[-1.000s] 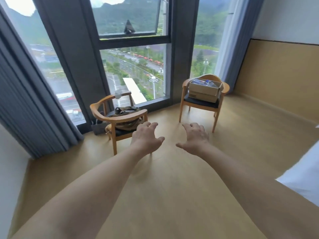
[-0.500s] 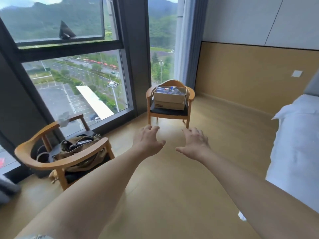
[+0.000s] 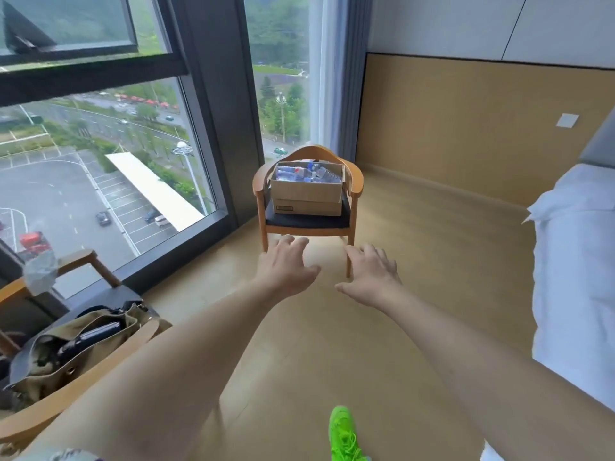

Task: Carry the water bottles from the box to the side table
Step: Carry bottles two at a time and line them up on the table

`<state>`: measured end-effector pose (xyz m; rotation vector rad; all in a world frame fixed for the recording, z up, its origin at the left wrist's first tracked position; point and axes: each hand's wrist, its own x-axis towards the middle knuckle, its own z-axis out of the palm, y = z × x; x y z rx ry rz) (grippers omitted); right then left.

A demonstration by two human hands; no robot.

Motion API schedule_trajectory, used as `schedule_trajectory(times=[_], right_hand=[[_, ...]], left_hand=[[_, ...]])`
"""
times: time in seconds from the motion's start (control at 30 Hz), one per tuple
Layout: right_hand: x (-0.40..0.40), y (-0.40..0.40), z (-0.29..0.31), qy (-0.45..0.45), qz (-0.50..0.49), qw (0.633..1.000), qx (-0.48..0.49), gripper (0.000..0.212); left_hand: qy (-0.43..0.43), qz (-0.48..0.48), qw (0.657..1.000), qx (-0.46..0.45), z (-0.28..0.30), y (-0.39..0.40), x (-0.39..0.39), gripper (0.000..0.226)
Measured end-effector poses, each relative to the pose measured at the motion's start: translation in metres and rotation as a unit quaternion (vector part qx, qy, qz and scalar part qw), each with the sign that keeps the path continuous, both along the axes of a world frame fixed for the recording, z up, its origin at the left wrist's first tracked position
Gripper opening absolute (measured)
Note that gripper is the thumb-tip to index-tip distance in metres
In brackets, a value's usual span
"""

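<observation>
Water bottles [image 3: 307, 173] lie jumbled in an open cardboard box [image 3: 306, 197] on the far wooden chair [image 3: 307, 224] by the window. Both arms reach toward it over the floor, the left hand [image 3: 286, 266] and right hand [image 3: 371, 276] holding nothing, fingers loosely spread. A bag [image 3: 76, 347] sits on the near left chair.

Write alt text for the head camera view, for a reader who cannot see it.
Two bare arms stretch forward, left hand and right hand open and empty, toward a cardboard box of water bottles sitting on a wooden chair by a tall window. A second chair holding a khaki bag stands at lower left; a white bed lies on the right.
</observation>
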<state>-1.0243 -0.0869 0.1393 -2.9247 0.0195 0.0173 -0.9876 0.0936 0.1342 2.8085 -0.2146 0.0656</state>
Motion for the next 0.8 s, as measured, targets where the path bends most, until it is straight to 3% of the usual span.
schedule_trajectory(times=[0.33, 0.8], right_hand=[[0.239, -0.044, 0.005, 0.007, 0.005, 1.000, 0.014, 0.075], [0.505, -0.044, -0.033, 0.048, 0.009, 0.999, 0.016, 0.076]], left_hand=[[-0.027, 0.030, 0.999, 0.006, 0.006, -0.038, 0.232, 0.073], [0.026, 0.031, 0.999, -0.002, -0.042, -0.037, 0.504, 0.068]])
